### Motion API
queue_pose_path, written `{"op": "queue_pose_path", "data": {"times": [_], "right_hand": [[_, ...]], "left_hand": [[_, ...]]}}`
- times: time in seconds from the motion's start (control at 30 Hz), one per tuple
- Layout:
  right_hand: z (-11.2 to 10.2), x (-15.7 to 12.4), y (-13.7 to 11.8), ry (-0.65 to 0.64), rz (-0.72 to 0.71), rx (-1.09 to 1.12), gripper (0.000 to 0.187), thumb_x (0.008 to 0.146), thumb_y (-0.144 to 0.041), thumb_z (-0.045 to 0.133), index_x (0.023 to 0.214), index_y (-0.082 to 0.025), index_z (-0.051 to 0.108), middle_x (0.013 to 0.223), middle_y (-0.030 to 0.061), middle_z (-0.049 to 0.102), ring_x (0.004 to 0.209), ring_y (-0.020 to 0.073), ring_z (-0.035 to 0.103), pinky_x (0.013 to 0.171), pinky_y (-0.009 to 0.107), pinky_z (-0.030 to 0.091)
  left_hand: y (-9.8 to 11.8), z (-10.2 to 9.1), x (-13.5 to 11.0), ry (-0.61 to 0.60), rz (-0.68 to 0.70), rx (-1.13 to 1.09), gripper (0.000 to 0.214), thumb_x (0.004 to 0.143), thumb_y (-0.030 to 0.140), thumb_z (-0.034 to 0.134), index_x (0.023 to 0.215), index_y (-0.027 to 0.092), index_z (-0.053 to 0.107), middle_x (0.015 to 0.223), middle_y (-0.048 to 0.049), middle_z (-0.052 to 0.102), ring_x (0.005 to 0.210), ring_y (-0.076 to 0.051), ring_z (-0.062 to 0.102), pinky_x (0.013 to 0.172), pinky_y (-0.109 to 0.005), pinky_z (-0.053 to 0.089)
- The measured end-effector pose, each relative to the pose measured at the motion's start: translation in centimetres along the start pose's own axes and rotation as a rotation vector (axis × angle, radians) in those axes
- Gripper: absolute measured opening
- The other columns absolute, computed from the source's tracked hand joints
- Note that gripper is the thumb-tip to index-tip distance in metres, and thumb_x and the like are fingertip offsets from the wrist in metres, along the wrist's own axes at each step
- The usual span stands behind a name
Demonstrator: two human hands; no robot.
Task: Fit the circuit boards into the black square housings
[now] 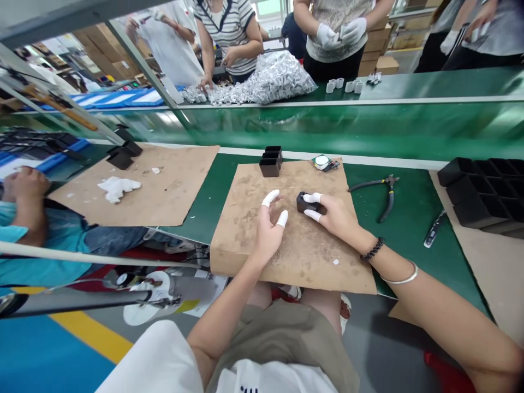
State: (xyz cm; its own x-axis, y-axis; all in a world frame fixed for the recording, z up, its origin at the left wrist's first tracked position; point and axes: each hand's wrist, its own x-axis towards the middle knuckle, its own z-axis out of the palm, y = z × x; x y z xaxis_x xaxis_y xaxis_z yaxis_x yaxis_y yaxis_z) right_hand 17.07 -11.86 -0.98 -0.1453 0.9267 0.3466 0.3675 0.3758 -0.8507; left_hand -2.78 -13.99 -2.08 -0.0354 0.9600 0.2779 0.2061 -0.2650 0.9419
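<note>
My right hand (pixel 333 215) rests on a brown cardboard sheet (pixel 245 229) and grips a small black plastic part (pixel 305 204) between fingers capped with white finger cots. My left hand (pixel 270 224) hovers just left of it, fingers apart and holding nothing, also wearing white cots. A short row of black box-shaped parts (pixel 271 161) stands at the sheet's far edge. A small white and green item (pixel 323 162) lies beside them.
Black-handled pliers (pixel 382 194) and a small tool (pixel 434 229) lie on the green bench to the right. Black trays (pixel 478 191) stand at far right. A second cardboard sheet (pixel 172 185) lies left with white scraps. People work across the conveyor by a heap of white parts (pixel 270 82).
</note>
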Motion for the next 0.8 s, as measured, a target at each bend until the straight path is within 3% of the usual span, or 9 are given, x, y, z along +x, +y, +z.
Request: {"op": "queue_pose_path", "data": {"times": [0.13, 0.23, 0.3, 0.37, 0.43, 0.53, 0.67, 0.73, 0.8], "right_hand": [[0.8, 0.1, -0.5, 0.014, 0.411, 0.730, 0.035, 0.075, -0.026, 0.082, 0.105, -0.024, 0.066, 0.105, 0.0027, 0.078, 0.097, 0.0232, 0.075, 0.091, 0.042, 0.063], [1.5, -0.2, -1.6, -0.096, 0.632, 1.131, 0.026, 0.086, -0.023, 0.072, 0.112, -0.022, 0.065, 0.098, 0.0033, 0.078, 0.087, 0.0184, 0.076, 0.083, 0.033, 0.064], [1.6, -0.3, -2.5, -0.159, 0.706, 1.227, 0.017, 0.094, -0.023, 0.062, 0.109, -0.017, 0.067, 0.096, 0.0071, 0.079, 0.085, 0.0186, 0.076, 0.085, 0.031, 0.064], [1.4, -0.3, -3.1, -0.192, 0.788, 1.221, 0.022, 0.101, -0.030, 0.054, 0.107, -0.015, 0.069, 0.091, 0.0091, 0.079, 0.080, 0.0190, 0.076, 0.084, 0.033, 0.064], [1.0, -0.1, -3.5, -0.176, 0.872, 1.160, 0.030, 0.104, -0.037, 0.047, 0.103, -0.016, 0.069, 0.084, 0.0082, 0.078, 0.071, 0.0172, 0.074, 0.075, 0.031, 0.065], [0.5, 0.3, -3.6, -0.135, 0.955, 1.066, 0.030, 0.105, -0.030, 0.046, 0.090, -0.017, 0.068, 0.073, 0.0050, 0.075, 0.060, 0.0132, 0.069, 0.064, 0.024, 0.061], [0.4, 0.7, -2.9, -0.082, 0.853, 0.995, 0.020, 0.099, -0.022, 0.053, 0.087, -0.018, 0.068, 0.070, 0.0019, 0.072, 0.062, 0.0134, 0.065, 0.067, 0.026, 0.060], [0.2, 0.8, -2.6, -0.051, 0.668, 0.891, 0.015, 0.093, -0.026, 0.061, 0.083, -0.018, 0.069, 0.070, 0.0011, 0.069, 0.063, 0.0145, 0.063, 0.067, 0.028, 0.058], [-0.2, 0.8, -2.4, -0.038, 0.418, 0.733, 0.015, 0.088, -0.030, 0.068, 0.078, -0.018, 0.068, 0.070, 0.0006, 0.066, 0.066, 0.0147, 0.060, 0.065, 0.028, 0.056]], "left_hand": [[0.8, 0.5, -0.5, -0.128, 0.072, 0.062, 0.071, 0.084, 0.034, 0.074, 0.148, 0.025, 0.043, 0.155, -0.0122, 0.049, 0.146, -0.029, 0.046, 0.125, -0.048, 0.035], [1.9, 1.1, -0.8, -0.086, 0.129, 0.149, 0.078, 0.077, 0.034, 0.081, 0.146, 0.026, 0.047, 0.153, -0.0114, 0.052, 0.144, -0.031, 0.049, 0.122, -0.048, 0.039], [2.8, 1.5, -0.9, -0.003, 0.126, 0.201, 0.071, 0.074, 0.031, 0.083, 0.138, 0.024, 0.055, 0.143, -0.0110, 0.061, 0.134, -0.031, 0.058, 0.117, -0.047, 0.044], [3.5, 1.6, -0.8, 0.034, 0.103, 0.210, 0.064, 0.071, 0.029, 0.085, 0.130, 0.022, 0.061, 0.132, -0.0106, 0.068, 0.120, -0.029, 0.066, 0.108, -0.044, 0.051], [4.2, 1.7, -0.8, 0.023, 0.095, 0.193, 0.060, 0.069, 0.030, 0.086, 0.123, 0.020, 0.064, 0.122, -0.0104, 0.072, 0.108, -0.026, 0.069, 0.099, -0.041, 0.055], [5.1, 1.8, -0.7, 0.024, 0.127, 0.182, 0.053, 0.067, 0.033, 0.086, 0.114, 0.018, 0.066, 0.111, -0.0090, 0.073, 0.099, -0.023, 0.069, 0.091, -0.037, 0.056], [6.0, 1.6, -0.1, 0.019, 0.060, 0.126, 0.051, 0.062, 0.033, 0.087, 0.106, 0.018, 0.066, 0.104, -0.0076, 0.073, 0.097, -0.023, 0.069, 0.090, -0.036, 0.055], [6.0, 0.9, 0.7, -0.041, -0.068, 0.006, 0.057, 0.056, 0.032, 0.089, 0.106, 0.017, 0.065, 0.107, -0.0087, 0.073, 0.101, -0.025, 0.070, 0.093, -0.037, 0.055], [5.5, -0.5, 1.6, -0.189, -0.244, -0.162, 0.061, 0.054, 0.033, 0.089, 0.107, 0.016, 0.066, 0.110, -0.0109, 0.074, 0.107, -0.030, 0.070, 0.098, -0.041, 0.054]]}}
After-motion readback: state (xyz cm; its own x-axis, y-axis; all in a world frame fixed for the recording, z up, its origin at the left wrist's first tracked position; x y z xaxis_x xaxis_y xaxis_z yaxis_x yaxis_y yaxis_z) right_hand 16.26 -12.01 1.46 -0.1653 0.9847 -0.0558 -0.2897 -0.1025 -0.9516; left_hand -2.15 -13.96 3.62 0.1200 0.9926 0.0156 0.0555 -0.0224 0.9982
